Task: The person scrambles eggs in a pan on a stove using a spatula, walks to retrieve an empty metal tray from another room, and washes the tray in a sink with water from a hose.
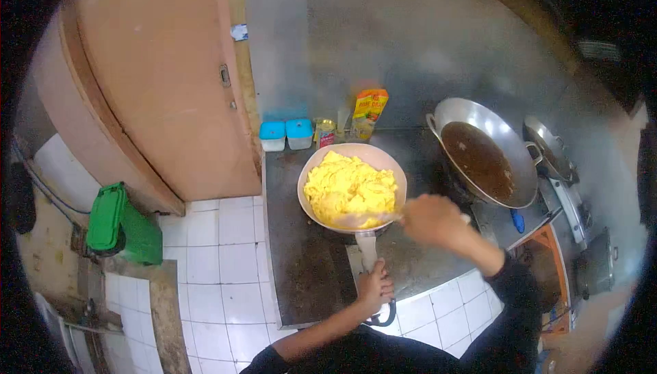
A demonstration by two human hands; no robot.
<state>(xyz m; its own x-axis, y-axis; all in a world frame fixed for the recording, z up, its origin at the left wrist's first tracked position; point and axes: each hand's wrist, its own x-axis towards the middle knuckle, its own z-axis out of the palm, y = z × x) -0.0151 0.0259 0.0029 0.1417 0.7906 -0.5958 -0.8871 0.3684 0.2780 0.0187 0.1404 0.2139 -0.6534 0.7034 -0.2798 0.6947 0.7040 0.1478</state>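
A frying pan (400, 172) with a pale inside sits on the dark counter, full of yellow scrambled eggs (349, 184). My left hand (375, 286) is wrapped round the end of the pan's light handle (367, 249). At the pan's right rim, my right hand (432, 221) is closed on a spatula (359, 219), whose blade lies against the near side of the eggs. Motion blurs both the right hand and the spatula, so the blade's exact shape cannot be made out.
A large wok (454, 112) of brown liquid stands to the right, with a smaller pan (544, 143) beyond it. Blue-lidded tubs (299, 134), a can (326, 133) and a yellow pouch (369, 114) line the wall. A green bin (123, 223) stands on the floor at left.
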